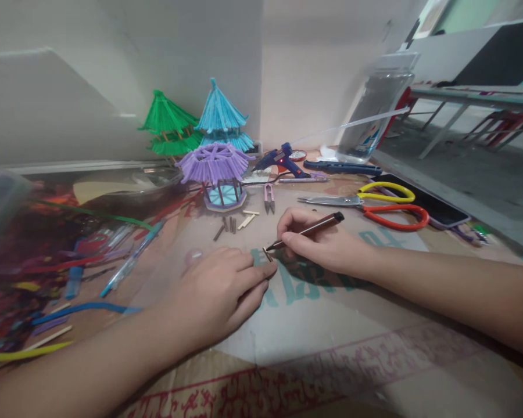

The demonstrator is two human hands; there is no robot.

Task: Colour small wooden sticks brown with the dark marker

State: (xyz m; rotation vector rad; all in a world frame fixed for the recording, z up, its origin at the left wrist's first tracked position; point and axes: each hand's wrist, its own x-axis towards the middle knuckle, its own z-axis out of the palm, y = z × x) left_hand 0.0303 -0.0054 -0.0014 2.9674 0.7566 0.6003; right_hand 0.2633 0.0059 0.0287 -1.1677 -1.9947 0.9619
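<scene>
Holding a brown pen (pixel 321 224) in the right hand (pixel 309 247), thumb and fingers curled snug round it, black end up and thin tip down at one end of a tiny stick (pixel 268 254). Resting the left hand (pixel 226 284) palm down on the table (pixel 296 342), not closed, with the pointing finger out and its tip at the other end of that same stick. Cannot tell about any bit of stick tucked under that finger. Hands near each other but not touching, with the stick right between.

Just past the left hand, more little sticks in a loose bunch: brown sticks (pixel 231 225) on the left, pale sticks (pixel 246 220) on the right. Behind those, a purple hut (pixel 212 165) with a blue floor, and at its back a blue hut (pixel 220 110) and a green hut (pixel 165 116), close to the wall (pixel 314 58). To the right of the purple hut, pink snips (pixel 269 197) lying with points toward the hands, and a blue glue gun (pixel 283 158) with a red light. Farther right, a dark blue knife (pixel 344 168), then big scissors (pixel 361 202) with one yellow and one red loop, near a black phone (pixel 444 208). At the back, a tall clear jar (pixel 375 110). Left of the left hand, a blue pen (pixel 131 258), a blue strip (pixel 96 305) and a yellow strip (pixel 30 352).
</scene>
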